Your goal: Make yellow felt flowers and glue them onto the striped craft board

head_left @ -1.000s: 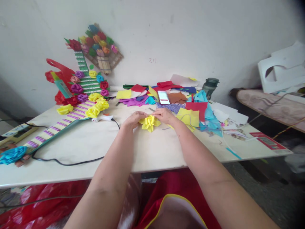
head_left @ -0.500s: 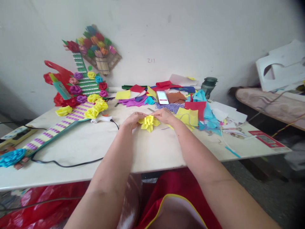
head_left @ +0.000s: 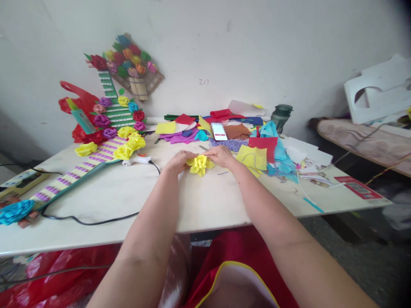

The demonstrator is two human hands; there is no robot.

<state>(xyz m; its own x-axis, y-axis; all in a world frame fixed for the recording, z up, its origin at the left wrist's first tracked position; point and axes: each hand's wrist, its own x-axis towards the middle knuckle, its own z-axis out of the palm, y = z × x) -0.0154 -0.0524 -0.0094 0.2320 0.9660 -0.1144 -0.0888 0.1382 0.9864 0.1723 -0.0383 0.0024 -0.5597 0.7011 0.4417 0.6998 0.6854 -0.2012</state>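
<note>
A yellow paper flower [head_left: 201, 163] with folded petals is held low over the middle of the table, between both hands. My left hand [head_left: 180, 161] pinches its left side, fingers closed on the petals. On the other side, my right hand [head_left: 221, 155] grips its back right edge. The fingertips are partly hidden behind the petals. Just behind the right fingers shows a thin grey blade-like tip [head_left: 203, 147], probably of scissors. A yellow paper sheet [head_left: 253, 157] with a thin cord across it lies right of my right hand.
A white glue gun [head_left: 137, 160] with a black cord lies to the left. Beyond it stands a flower-decorated frame [head_left: 120, 114]. Coloured paper [head_left: 180, 132], a phone [head_left: 219, 131] and purple string [head_left: 231, 145] lie at the back, near a dark bottle [head_left: 281, 116].
The yellow flower has tilted slightly, its lower petals drawn up a little. Both hands keep nearly the same place and hold.
</note>
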